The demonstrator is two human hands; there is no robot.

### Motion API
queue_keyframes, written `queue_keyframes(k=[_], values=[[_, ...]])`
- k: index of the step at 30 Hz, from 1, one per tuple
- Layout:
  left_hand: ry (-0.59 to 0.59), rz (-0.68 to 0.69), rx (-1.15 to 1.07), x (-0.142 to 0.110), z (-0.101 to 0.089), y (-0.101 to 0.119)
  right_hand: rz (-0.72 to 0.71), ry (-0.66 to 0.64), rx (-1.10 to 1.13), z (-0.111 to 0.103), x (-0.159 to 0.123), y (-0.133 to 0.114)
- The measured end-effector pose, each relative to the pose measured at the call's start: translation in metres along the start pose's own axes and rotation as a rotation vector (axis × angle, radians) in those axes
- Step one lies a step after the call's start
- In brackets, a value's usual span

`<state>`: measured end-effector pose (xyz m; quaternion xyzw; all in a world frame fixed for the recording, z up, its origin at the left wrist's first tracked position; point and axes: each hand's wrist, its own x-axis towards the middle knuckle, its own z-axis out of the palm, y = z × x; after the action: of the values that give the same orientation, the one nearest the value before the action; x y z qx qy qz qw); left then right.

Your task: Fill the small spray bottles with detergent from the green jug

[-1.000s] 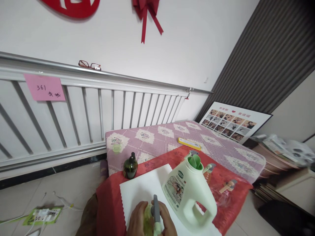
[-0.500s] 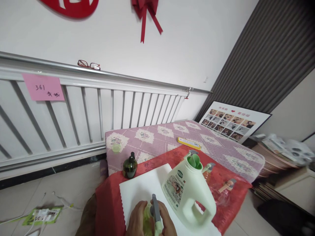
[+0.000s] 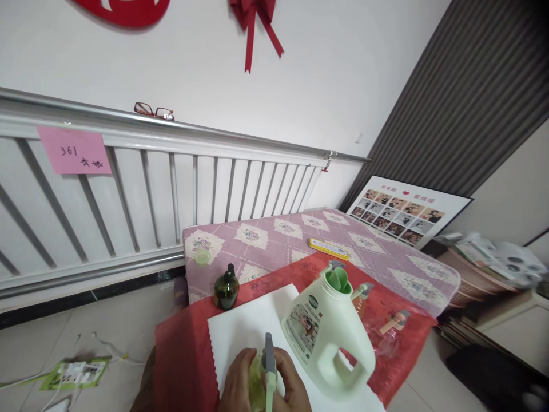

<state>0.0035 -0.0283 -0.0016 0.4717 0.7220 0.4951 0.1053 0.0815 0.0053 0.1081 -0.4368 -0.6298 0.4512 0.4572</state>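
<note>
My left hand [image 3: 237, 382] is wrapped round the yellow-green body of a small spray bottle [image 3: 256, 384] at the bottom of the view. From the other side my right hand [image 3: 295, 384] closes on the bottle's grey and green trigger head [image 3: 269, 357]; some of its fingers are hidden. Beneath them lies a white scalloped-edge mat [image 3: 234, 332]. Just right of my right hand stands a large pale green jug [image 3: 328, 337], uncapped, with a green spout in its mouth. A dark green pump bottle [image 3: 226, 290] stands beyond the mat's left corner.
A red cloth [image 3: 189, 349] covers part of a purple patterned surface [image 3: 369, 246]. Behind the jug are more spray bottles, one orange [image 3: 359, 306] and one clear [image 3: 392, 329]. A yellow case [image 3: 329, 249] and a small green cap [image 3: 202, 257] lie farther back. A white radiator [image 3: 214, 183] runs along the wall.
The trigger head has turned slightly between my hands, its green end swinging left. The red cloth's left edge has spread a little leftward. The jug and dark bottle stay put.
</note>
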Motion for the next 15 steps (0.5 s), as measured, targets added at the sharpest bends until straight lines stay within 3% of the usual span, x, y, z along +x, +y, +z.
queue_keyframes(k=[7,11,15], values=[[-0.385,-0.107,-0.035,0.013,-0.014,-0.005,0.152,0.117,0.012,-0.02,0.019,-0.031],[-0.436,-0.154,-0.051,0.016,-0.014,-0.006,0.171,0.121,-0.008,-0.039,0.044,-0.06],[-0.426,-0.144,-0.064,0.015,-0.01,-0.012,0.042,0.11,-0.055,-0.043,0.078,-0.087]])
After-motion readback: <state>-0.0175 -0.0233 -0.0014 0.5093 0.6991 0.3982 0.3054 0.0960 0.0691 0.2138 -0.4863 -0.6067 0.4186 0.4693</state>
